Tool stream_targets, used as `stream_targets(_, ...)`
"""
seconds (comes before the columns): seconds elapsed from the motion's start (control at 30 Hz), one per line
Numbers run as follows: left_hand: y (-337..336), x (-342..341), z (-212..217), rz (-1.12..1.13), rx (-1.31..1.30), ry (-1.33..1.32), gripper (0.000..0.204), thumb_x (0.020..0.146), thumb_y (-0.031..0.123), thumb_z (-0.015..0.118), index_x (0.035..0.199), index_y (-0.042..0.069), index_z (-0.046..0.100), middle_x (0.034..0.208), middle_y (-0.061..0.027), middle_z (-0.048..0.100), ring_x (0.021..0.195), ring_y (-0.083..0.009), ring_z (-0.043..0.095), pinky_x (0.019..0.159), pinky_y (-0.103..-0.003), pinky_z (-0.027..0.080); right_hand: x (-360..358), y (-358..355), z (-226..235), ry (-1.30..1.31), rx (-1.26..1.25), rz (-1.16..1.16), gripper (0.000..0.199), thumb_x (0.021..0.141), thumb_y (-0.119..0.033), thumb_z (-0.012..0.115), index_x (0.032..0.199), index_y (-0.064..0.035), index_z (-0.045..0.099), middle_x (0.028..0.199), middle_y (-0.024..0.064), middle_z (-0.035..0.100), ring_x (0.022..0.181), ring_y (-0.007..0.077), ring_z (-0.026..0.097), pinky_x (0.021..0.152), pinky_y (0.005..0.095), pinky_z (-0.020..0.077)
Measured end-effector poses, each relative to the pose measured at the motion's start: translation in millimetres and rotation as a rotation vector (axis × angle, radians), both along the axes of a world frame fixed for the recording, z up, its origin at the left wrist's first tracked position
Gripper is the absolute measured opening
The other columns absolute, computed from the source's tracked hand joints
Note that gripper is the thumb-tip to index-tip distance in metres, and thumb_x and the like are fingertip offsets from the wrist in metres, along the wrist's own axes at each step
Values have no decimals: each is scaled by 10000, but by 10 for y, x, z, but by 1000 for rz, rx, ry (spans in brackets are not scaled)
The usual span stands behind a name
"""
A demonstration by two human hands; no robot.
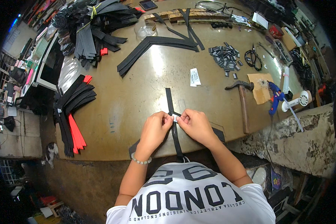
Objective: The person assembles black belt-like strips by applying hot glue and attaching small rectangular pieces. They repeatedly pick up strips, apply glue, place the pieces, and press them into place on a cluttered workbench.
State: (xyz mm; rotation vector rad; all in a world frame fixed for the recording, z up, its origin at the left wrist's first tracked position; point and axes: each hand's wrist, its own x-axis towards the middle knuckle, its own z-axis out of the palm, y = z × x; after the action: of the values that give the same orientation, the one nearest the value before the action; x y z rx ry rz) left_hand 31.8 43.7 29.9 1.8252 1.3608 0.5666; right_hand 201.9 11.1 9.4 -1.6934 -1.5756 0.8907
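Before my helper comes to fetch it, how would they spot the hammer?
Start at the brown worktable. Along its right side, right of the person's right hand, lies the hammer, its dark head at the far end. Unlike the black scissors and blue tool nearby, it has a thick brown handle.

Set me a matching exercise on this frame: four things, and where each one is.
1. White tag
2. Scissors
3. Hammer
4. Phone

A. Right of the pile of small dark pieces
B. At the far side of the table
C. Between left hand and right hand
D. Near the brown card

Pairs: 1-C, 2-A, 3-D, 4-B
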Motion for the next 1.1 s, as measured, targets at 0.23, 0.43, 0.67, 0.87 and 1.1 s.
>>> stream_targets(0.23,-4,-22,-37,132,-77,-117,282,888,194,728,936,15,515,661,-57,571,597,-116,511,573,-289,451,-12,51,-11,-53,-2,-5,227,840,-220,710,765,-19,634,649,138,639,592,284,634,570,392,489)
stream_targets(0.43,-15,18,-89,124,-17,1,273,893,161,714,983,9,506,658,-68,569,590,-142,531,580,-306,461,-42,32,34,-80,-36,-22,208,836,-222,689,747,-44,626,679,149,654,664,348,654,614,453,505)
stream_targets(0.67,-226,-237,-91,-52,79,-236,251,817,13,727,1040,11,613,907,-51,592,797,-128,566,686,-243,469,-43,48,4,-98,-50,-22,218,833,-235,696,751,-45,627,694,145,663,671,348,656,618,452,509)
stream_targets(0.87,-286,-120,-190,24,221,-222,171,751,-9,757,911,9,698,816,-61,612,695,-137,583,619,-259,475,-46,46,-19,-115,-37,-18,239,832,-244,711,759,-32,629,675,138,657,645,330,654,601,434,503)
stream_targets(1.1,-125,-8,-228,163,226,-122,155,763,52,769,897,6,706,726,-47,604,609,-103,531,558,-258,426,-6,37,103,-107,-104,-6,225,808,-231,731,791,-44,607,665,131,638,654,352,643,600,442,497)
